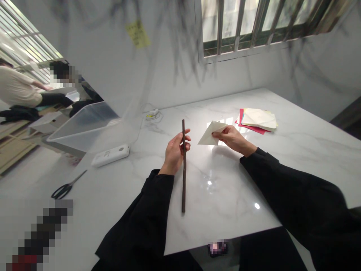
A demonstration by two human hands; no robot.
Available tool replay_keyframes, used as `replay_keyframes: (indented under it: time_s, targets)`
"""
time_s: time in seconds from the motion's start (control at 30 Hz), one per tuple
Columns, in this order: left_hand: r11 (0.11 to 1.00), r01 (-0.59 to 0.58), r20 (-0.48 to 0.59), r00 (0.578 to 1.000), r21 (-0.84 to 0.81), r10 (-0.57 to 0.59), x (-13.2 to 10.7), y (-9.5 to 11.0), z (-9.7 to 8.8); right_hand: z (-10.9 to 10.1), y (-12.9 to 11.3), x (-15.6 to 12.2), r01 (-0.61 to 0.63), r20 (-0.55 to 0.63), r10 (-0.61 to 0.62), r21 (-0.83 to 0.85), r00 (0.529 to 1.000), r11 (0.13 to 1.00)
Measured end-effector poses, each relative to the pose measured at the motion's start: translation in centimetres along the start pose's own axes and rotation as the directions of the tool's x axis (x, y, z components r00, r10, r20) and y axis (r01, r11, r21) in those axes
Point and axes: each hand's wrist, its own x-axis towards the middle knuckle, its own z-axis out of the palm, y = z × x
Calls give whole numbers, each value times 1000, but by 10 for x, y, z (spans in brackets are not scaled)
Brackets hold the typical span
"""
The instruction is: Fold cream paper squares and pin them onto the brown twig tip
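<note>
My left hand (175, 152) grips a thin dark brown stick (184, 180) near its upper part, holding it almost upright above the table. Between the thumb and fingers of my right hand (229, 137) is a piece of cream paper (211, 134), which looks folded, with a point toward the left. A gap separates the paper from the stick. Behind my right hand lies a pile of paper sheets (261, 118), cream on top with red and yellow edges showing below.
On the marbled white table (304, 150) lie black-handled scissors (67, 186), a white box-shaped device (111, 155) and a small white item with a cable (153, 113). A clear plastic bin (84, 126) stands at the left. Two people sit beyond it. A yellow note (138, 34) hangs on the wall.
</note>
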Motion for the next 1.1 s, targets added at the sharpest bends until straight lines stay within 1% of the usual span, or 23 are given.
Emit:
replay_keyframes:
  time_s: [0.1,0.2,0.27,0.43,0.6,0.67,0.7,0.73,0.77,0.8,0.83,0.9,0.93,1.0,1.07,1.1]
  targets:
    - [998,55,41,998,-6,-55,-3,2,2,0,1,0,37,45,-33,-78,998,996]
    - [998,70,90,993,12,-70,-4,2,4,1,0,-1,87,75,-76,-152,994,985]
    - [997,71,120,990,19,-73,-5,2,4,2,-2,-2,100,83,-85,-188,993,977]
    - [997,80,167,983,7,-80,-6,2,4,2,-4,-2,101,90,-85,-203,992,974]
    - [997,64,164,984,49,-71,-5,0,3,0,2,1,89,87,-76,-155,993,984]
    - [989,42,120,991,139,-59,-2,-4,-1,-1,3,2,63,71,-55,-118,996,991]
    - [975,22,84,996,223,-42,0,-7,-3,-1,4,2,48,59,-42,-100,997,994]
    - [940,-3,45,999,341,-14,2,-10,-6,-1,4,2,34,44,-30,-85,999,996]
    - [876,-30,16,1000,481,25,4,-13,-9,-1,4,2,24,28,-22,-72,999,997]
    - [782,-57,5,998,621,69,5,-15,-11,-1,4,2,19,11,-18,-62,1000,998]
    - [671,-85,19,994,737,104,5,-16,-14,-2,4,3,18,-7,-18,-53,1000,998]
    - [467,-163,104,983,869,149,5,-15,-18,-3,4,3,20,-51,-22,-33,998,999]
    - [393,-221,174,973,893,152,5,-13,-19,-3,4,3,23,-74,-25,-22,997,999]
    - [295,-358,338,934,886,118,4,-9,-22,-4,3,4,33,-120,-33,-1,992,999]
    - [236,-481,489,872,844,31,3,-5,-24,-4,2,4,43,-158,-39,23,987,999]
    - [222,-524,540,841,822,-15,3,-3,-25,-3,1,4,45,-172,-39,35,984,998]
